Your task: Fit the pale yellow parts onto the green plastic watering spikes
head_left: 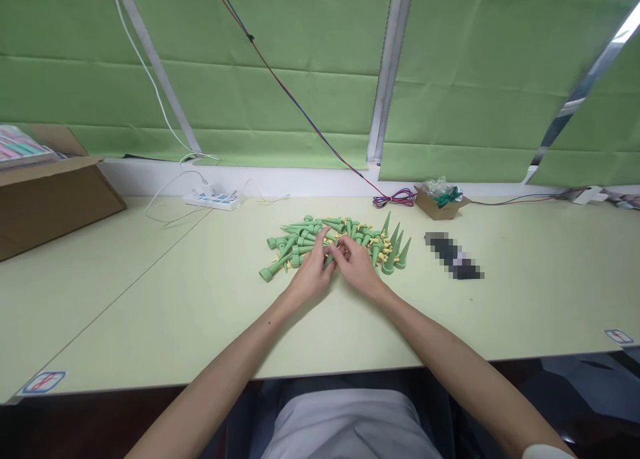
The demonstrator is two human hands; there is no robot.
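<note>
Green plastic spikes (393, 249) with small yellow parts (381, 253) lie in a loose pile on the pale table (200, 319). At the near edge of the pile, my left hand (316, 264) is closed around a green spike. My right hand (353, 259) meets it from the right, its fingers pinched together at the same piece. The fingers hide most of that piece. To the right of the pile, several spikes stand upright on their wide ends; others lie on their sides at the left.
A cardboard box (55, 199) stands at the far left. Along the back are a power strip (214, 199), coiled wires (395, 199) and a small carton (440, 207) holding plastic and green bits. A pixelated dark object (453, 255) lies right of the pile.
</note>
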